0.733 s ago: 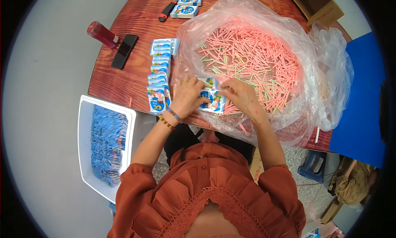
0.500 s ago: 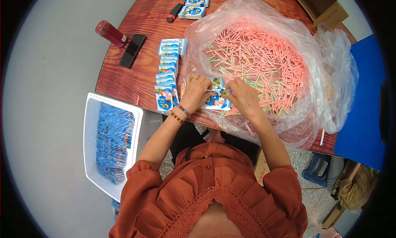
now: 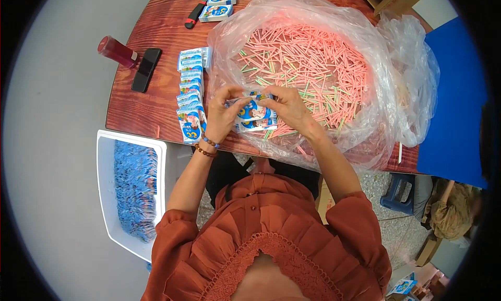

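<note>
Between my hands is a small blue-and-white printed packet (image 3: 251, 111), pinched near its upper corners. My left hand (image 3: 223, 113), with beaded bracelets at the wrist, closes thumb and fingers on its left side. On the opposite side my right hand (image 3: 290, 110) grips it with thumb and forefinger. Under it lies another such packet (image 3: 255, 125), partly hidden. To the left, similar packets (image 3: 189, 124) overlap in a column on the wooden table (image 3: 169, 29). Pink and green thin sticks (image 3: 318, 56) fill a clear plastic bag (image 3: 383, 87) spread open just beyond my right hand.
A white bin (image 3: 161, 181) of blue packets (image 3: 133, 183) stands below the table's left edge. A phone (image 3: 146, 70), a red bottle (image 3: 117, 51), a black-and-red cutter (image 3: 196, 14) and two packet stacks (image 3: 216, 12) lie farther off. At right are a blue sheet (image 3: 451, 103) and a blue stool (image 3: 397, 194).
The packet between my hands has come up off the one beneath, and both hands now pinch it higher. The whole view has shifted somewhat, moving the table leftward in the picture.
</note>
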`<state>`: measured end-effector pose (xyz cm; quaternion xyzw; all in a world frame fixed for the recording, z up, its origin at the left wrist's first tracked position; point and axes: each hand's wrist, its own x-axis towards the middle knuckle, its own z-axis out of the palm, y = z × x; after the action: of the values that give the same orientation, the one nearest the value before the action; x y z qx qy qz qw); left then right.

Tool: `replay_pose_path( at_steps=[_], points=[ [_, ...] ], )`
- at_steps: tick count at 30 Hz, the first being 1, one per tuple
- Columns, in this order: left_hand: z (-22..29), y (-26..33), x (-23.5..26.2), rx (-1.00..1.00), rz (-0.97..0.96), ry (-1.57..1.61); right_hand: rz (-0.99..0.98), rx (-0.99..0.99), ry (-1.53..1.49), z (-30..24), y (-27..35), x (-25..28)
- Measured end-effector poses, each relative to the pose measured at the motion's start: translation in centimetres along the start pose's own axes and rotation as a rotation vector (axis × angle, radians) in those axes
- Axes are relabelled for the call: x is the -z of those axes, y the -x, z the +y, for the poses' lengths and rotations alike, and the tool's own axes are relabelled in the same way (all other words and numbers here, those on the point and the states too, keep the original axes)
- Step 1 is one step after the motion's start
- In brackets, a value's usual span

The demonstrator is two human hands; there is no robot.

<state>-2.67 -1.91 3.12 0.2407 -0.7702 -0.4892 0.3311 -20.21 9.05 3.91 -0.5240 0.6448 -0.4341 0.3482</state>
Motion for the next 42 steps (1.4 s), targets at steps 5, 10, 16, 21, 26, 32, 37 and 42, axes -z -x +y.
replay_pose_path(
  at_steps=[5, 10, 16, 21, 26, 32, 37, 42],
  points=[
    [-0.3, 0.8, -1.1, 0.381, 0.095, 0.565, 0.032, -0.05, -0.308, -0.3, 0.5, -0.3],
    [-0.2, 1.9, -2.9, 0.387, 0.275, 0.646, 0.15, -0.041, -0.372, 0.2, 1.0, -1.4],
    [0.1, 2.4, -4.5, 0.397, 0.406, 0.676, 0.224, -0.03, -0.376, 1.0, 1.4, -1.8],
    [0.9, 2.4, -5.1, 0.388, 0.428, 0.731, 0.234, -0.048, -0.471, 0.6, 1.7, -1.3],
    [0.8, 2.4, -5.0, 0.427, 0.365, 0.806, 0.218, -0.005, -0.561, 0.1, 1.7, -1.1],
    [0.8, 2.5, -5.5, 0.374, 0.475, 0.671, 0.193, -0.099, -0.568, 0.1, 1.8, -1.5],
    [-0.2, 2.5, -5.8, 0.371, 0.485, 0.68, 0.18, -0.17, -0.488, 0.1, 2.3, -1.3],
    [1.7, 1.8, -5.3, 0.487, 0.49, 0.89, 0.266, -0.027, -0.596, 0.7, 2.9, 1.7]
  ],
)
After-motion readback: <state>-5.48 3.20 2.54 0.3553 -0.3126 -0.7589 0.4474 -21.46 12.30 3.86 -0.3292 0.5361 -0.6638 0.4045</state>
